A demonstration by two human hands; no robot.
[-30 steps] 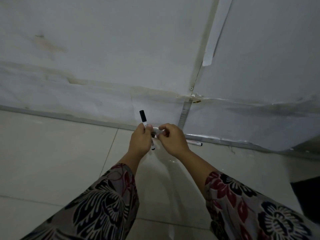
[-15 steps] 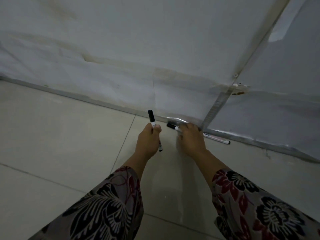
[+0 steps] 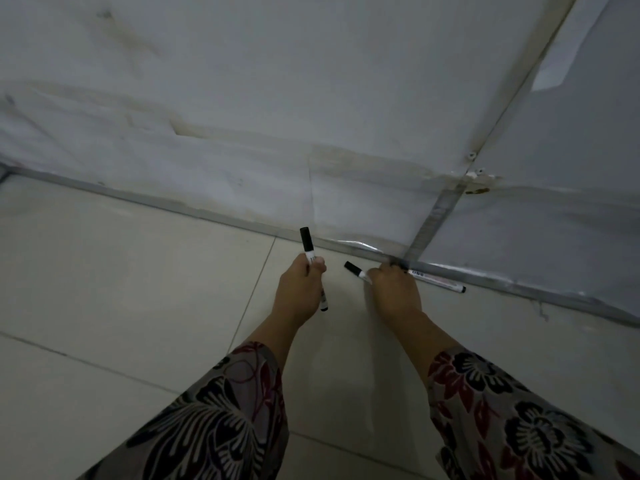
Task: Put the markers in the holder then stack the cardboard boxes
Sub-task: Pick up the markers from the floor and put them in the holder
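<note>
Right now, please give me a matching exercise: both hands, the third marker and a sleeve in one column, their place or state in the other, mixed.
1. left hand
2. right hand
3. third marker
4. sleeve

a. lies on the floor along the wall
b. has a flower pattern
c. holds the upright marker
d. holds the slanted marker

Pairs: 1-c, 2-d, 3-a, 4-b

A bare indoor room, its use unclear. Pale floor tiles (image 3: 104,306) with thin joints fill 3 to 9 o'clock. A white wall (image 3: 242,81), stained (image 3: 187,131) and wrinkled, spans 10 to 2, edged below by a metal strip (image 3: 138,199); an upright strip (image 3: 433,220) stands at 1.
</note>
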